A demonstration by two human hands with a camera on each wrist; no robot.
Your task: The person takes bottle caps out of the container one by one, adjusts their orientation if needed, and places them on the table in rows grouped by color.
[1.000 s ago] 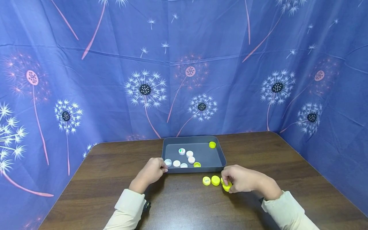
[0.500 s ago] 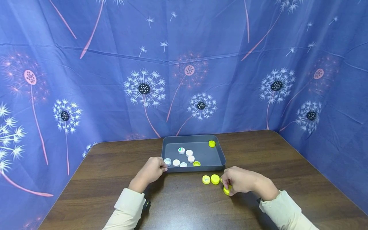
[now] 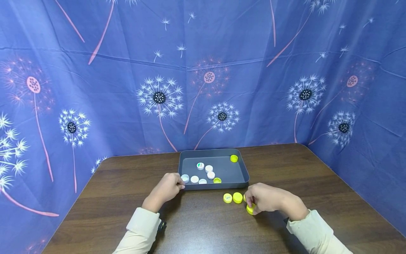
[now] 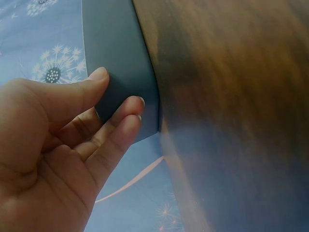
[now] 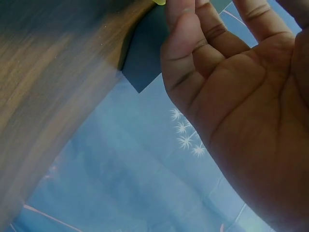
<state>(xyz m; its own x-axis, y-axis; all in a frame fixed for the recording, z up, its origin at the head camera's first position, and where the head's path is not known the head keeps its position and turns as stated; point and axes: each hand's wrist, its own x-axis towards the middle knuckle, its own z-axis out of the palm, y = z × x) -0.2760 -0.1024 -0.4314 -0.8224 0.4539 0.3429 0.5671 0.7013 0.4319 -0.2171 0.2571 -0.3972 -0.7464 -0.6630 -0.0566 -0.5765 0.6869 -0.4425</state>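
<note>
In the head view, the left hand (image 3: 166, 188) is pinching the near left corner of the dark grey tray (image 3: 215, 186), its fingertips covering that spot. The right hand (image 3: 268, 199) is pinching a yellow bottle cap (image 3: 250, 210) near the tray's front right corner, partly hiding it; whether the cap is touching the wooden table (image 3: 190, 222) is hard to tell. Nearby, two loose yellow caps (image 3: 237, 198) are lying in plain sight, while a third yellow cap (image 3: 244, 198) is mostly disappearing behind the fingers. White caps (image 3: 200, 166) are sitting in the tray, its front wall cutting off the nearest one's lower edge.

In the left wrist view, the thumb and fingers are bracketing the tray, which is running out at the top.

In the right wrist view, the fingertips are leaving the frame, only a yellow sliver showing beside them.
</note>
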